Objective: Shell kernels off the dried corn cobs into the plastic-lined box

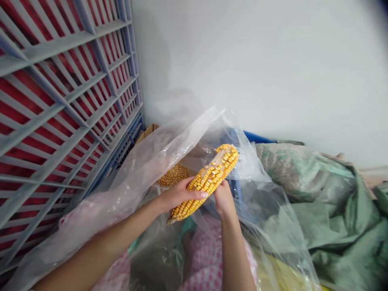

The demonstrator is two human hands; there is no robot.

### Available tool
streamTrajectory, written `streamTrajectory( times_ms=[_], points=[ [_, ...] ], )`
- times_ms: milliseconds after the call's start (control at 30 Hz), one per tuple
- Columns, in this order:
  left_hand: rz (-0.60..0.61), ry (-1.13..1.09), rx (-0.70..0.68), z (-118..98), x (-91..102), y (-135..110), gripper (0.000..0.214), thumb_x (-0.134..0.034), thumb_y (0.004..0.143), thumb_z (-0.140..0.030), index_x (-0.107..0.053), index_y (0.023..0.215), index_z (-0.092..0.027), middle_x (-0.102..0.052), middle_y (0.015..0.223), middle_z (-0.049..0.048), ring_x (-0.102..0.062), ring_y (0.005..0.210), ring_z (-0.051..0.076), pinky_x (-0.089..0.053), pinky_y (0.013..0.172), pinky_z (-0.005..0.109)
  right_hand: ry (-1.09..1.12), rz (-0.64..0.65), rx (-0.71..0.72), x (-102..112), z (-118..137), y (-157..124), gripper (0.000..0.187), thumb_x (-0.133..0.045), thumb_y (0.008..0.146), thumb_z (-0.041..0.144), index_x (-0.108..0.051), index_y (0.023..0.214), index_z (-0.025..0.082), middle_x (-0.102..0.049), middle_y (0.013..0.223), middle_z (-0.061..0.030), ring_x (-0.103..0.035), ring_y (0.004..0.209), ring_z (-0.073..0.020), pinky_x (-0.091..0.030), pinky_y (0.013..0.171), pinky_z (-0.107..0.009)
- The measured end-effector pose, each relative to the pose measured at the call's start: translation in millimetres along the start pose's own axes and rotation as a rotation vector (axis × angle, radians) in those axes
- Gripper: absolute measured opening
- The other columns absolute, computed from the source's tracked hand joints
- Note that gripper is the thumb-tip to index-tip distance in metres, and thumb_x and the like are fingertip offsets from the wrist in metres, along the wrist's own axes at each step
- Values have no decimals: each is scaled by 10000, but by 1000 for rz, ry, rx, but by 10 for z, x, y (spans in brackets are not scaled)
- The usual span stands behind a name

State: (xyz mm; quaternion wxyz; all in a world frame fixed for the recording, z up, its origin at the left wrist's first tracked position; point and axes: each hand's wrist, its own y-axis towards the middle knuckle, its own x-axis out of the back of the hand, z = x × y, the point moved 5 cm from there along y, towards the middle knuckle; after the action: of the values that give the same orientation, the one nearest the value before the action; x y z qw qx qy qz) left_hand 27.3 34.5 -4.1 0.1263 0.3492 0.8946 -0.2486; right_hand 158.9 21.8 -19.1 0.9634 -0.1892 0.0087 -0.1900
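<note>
A dried yellow corn cob (206, 184) is held slantwise in front of me, its far end raised to the right. Near that end a strip of kernels is gone and the pale core shows. My left hand (182, 194) is closed around the lower half, thumb lying across the kernels. From the right, my right hand (223, 200) grips the cob's underside; its fingertips are hidden behind the cob. Under and around both hands spreads a large clear plastic bag (145, 165), with loose corn kernels (174, 176) visible inside to the left.
Grey-purple slatted plastic crates (66, 97) with red contents rise on the left. A white wall (257, 68) stands behind. On the right lie a filled woven sack (297, 169) and crumpled green cloth (339, 218). Pink checked fabric (209, 258) shows below the hands.
</note>
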Motion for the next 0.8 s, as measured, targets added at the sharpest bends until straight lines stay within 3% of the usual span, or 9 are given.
streamTrajectory(
  times_ms=[67,133,267,300,367,433,500,633,800],
  points=[
    [24,-11,22,6,-22,-6,487,-702,603,-363,-591,1038,-173,-654,1012,50,-606,886,187,-458,767,274,29,-4,-38,36,-8,1,209,-575,611,272,-625,754,127,-637,704,-26,-535,614,-143,-427,598,-266],
    [39,-6,44,17,-25,-10,506,-696,617,-368,-571,1066,-172,-653,1006,52,-609,868,180,-458,750,267,66,-193,40,207,99,-37,316,-549,676,348,-603,909,142,-634,852,-55,-557,669,-150,-442,610,-276],
    [-19,215,18,56,59,18,519,-676,618,-447,-566,1041,-168,-653,966,63,-610,819,200,-460,686,282,-150,-786,651,605,654,-446,415,-390,836,424,-488,1158,182,-566,1040,-95,-564,869,-171,-447,775,-330],
    [-68,328,3,66,99,31,514,-681,597,-467,-579,1002,-167,-654,947,63,-607,818,211,-456,673,284,-293,-735,781,563,777,-509,398,-360,858,410,-504,1151,181,-571,1041,-101,-557,924,-183,-430,828,-352],
    [-165,541,-11,89,166,53,492,-697,551,-474,-599,918,-162,-657,886,58,-600,800,226,-444,652,282,-628,-353,925,299,877,-502,367,-323,882,374,-560,1097,195,-597,1046,-94,-527,1033,-204,-376,921,-390],
    [-166,645,-32,113,169,67,451,-696,547,-445,-607,887,-162,-659,842,47,-596,785,227,-432,651,279,-936,110,913,-32,732,-421,352,-306,892,347,-610,1021,224,-628,1035,-62,-497,1094,-206,-311,982,-405],
    [-106,668,-78,124,134,64,402,-682,572,-414,-618,885,-170,-666,844,32,-593,797,222,-423,665,270,-1143,319,842,-227,515,-319,383,-280,903,342,-643,902,224,-657,931,-53,-531,1021,-200,-289,979,-403],
    [-4,655,-54,103,134,18,408,-678,580,-449,-647,880,-176,-677,823,15,-600,785,217,-421,657,257,-1259,270,754,-267,238,-179,467,-284,890,405,-619,654,180,-606,649,-70,-531,664,-168,-360,756,-334],
    [110,237,117,-98,237,-32,569,-436,716,-654,-660,832,-144,-674,822,70,-621,753,194,-462,666,267,-596,-55,539,52,139,-134,582,-244,852,546,-658,696,168,-630,687,-71,-557,681,-165,-381,687,-286]
  ],
)
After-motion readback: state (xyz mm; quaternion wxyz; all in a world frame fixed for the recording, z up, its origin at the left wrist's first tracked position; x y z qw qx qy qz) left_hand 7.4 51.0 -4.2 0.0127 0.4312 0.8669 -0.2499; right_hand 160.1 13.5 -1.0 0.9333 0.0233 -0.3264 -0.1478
